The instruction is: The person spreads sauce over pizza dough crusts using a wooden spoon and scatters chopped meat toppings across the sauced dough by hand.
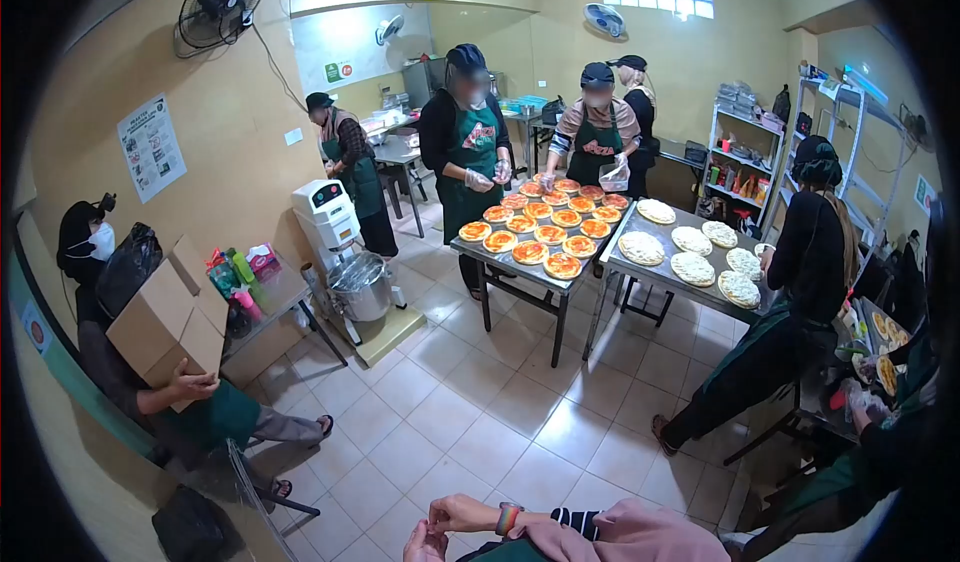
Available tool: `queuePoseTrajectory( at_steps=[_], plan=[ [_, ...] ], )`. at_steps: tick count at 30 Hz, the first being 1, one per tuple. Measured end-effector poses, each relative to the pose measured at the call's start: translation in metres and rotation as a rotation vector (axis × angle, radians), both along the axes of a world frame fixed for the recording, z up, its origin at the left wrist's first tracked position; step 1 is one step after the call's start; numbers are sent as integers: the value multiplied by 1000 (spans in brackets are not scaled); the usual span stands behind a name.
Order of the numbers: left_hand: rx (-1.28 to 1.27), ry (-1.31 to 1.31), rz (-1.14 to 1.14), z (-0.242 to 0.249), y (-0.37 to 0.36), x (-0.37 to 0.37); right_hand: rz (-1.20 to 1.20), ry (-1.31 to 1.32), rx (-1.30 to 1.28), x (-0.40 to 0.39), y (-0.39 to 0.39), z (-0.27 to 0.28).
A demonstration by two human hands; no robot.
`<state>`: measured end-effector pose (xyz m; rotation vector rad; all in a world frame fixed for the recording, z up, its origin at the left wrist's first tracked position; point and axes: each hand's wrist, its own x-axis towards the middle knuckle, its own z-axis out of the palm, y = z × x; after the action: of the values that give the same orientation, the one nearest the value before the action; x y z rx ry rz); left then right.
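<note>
My right hand point(462, 513) is at the bottom edge of the view, its fingers curled down and pressed together. On its wrist is a watch with a coloured band point(509, 518), below a black-and-white striped sleeve point(575, 522). Just under it, my left hand point(425, 544) meets its fingertips and is cut off by the frame edge. Both hands look bare and closed. Whatever may be between the fingers is too small to make out. Pink cloth point(640, 532) hangs over my front beside the arm.
A metal table point(567, 297) bears several sauced pizza bases; another table point(690, 287) bears several white-topped ones. Co-workers stand around both. At left, a person holds a cardboard box point(165, 332) near a dough mixer point(360, 287). Tiled floor point(450, 417) lies between me and the tables.
</note>
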<state>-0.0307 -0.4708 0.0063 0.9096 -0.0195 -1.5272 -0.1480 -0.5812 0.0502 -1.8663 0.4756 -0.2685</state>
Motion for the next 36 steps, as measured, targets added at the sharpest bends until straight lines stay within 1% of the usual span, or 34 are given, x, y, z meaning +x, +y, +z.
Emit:
queuePoseTrajectory(
  at_steps=[3,6,8,9,11,15,18,20,23,25,27,31,34,36],
  plan=[
    [0,-7,8,3,-4,-7,-21,-20,-29,-6,-8,-1],
    [1,-10,20,5,-7,-13,-26,-25,5,-10,-15,-7],
    [1,-11,28,6,-11,-17,-24,-102,-77,-11,-20,-16],
    [-1,-10,32,6,-12,-19,-23,-102,-79,-12,-21,-16],
    [-2,-10,35,7,-15,-23,9,3,-72,-15,-25,-15],
    [-6,-8,44,8,-21,-28,15,-9,-130,-22,-32,-10],
    [-10,-6,52,8,-26,-32,14,-33,-168,-24,-35,-19],
    [-12,-3,66,7,-26,-33,-54,-142,-134,-26,-34,-19],
    [-11,8,111,8,-19,-34,25,-106,-198,-23,-36,-23],
    [45,59,77,2,-10,-30,46,-69,-167,-19,-32,-15],
    [48,72,134,2,2,-29,73,-33,-136,-12,-25,-10],
    [25,103,286,14,22,-26,174,-70,-190,11,-5,-5],
    [-5,120,426,28,41,-16,278,-62,-122,33,18,3],
    [-16,135,553,32,69,-8,335,-86,-61,50,40,8]
  ],
)
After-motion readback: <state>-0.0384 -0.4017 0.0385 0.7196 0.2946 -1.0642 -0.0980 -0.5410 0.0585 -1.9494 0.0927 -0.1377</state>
